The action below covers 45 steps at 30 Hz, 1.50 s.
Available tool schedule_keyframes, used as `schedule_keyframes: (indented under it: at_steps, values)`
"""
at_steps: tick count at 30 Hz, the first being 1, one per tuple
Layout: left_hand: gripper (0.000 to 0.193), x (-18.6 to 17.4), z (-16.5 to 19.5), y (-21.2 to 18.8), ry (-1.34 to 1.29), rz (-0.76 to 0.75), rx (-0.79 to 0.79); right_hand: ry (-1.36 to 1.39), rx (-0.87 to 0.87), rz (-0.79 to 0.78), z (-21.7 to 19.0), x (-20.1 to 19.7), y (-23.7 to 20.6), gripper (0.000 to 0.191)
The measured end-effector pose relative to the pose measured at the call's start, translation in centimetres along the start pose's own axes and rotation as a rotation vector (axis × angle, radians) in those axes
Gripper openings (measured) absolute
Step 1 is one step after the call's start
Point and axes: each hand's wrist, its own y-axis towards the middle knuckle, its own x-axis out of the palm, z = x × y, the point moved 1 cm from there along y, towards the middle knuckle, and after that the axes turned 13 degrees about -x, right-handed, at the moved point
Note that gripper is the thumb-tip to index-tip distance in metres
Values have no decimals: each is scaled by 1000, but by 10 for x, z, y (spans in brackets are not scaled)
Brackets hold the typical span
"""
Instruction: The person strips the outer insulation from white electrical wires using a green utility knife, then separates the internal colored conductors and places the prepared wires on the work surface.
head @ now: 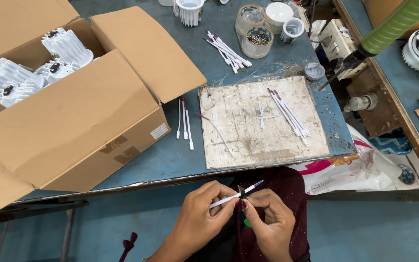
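My left hand [201, 217] pinches a thin white wire lead [233, 196] with red and blue ends, held below the table's front edge over my lap. My right hand [267, 221] is closed on a small dark tool [241, 191] whose tip touches the lead near its middle. On the worn white board [248, 140] lie a bundle of similar white leads [289, 115], a few short cut pieces [263, 116] and one loose lead [217, 131]. Three more leads [185, 121] lie on the blue table [170, 157] beside the board.
An open cardboard box [73, 111] at the left holds several white finned housings [35, 68]. At the back stand plastic jars [257, 41], a white finned part [189, 10] and another lead bundle [229, 51]. A green-handled tool [389, 26] hangs at the right. A plastic bag [360, 167] lies below.
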Motion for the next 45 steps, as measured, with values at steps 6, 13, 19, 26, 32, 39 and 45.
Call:
schedule_keyframes:
  at_steps: [6, 13, 19, 26, 32, 39, 45]
  values:
    - [11, 1, 2, -2, -18, -12, 50, 28, -1, 9, -1, 3, 1, 3]
    - [13, 3, 0, -1, 16, -29, -24, 29, 16, -5, 0, 2, 2, 3]
    - [18, 8, -7, -3, -62, -27, 15, 47, -10, 4, 3, 2, -2, 3]
    - [16, 17, -14, -2, -303, -134, -78, 131, 8, 16, 4, -1, -3, 3]
    - [14, 14, -16, -1, -319, -186, -70, 150, 44, 14, 5, -2, -2, 3]
    - [10, 8, -8, 1, -161, -190, 18, 176, 89, -1, 4, -6, 0, 2]
    - [3, 1, -4, 5, -5, -120, 217, 166, 112, -47, -1, -7, 7, 3]
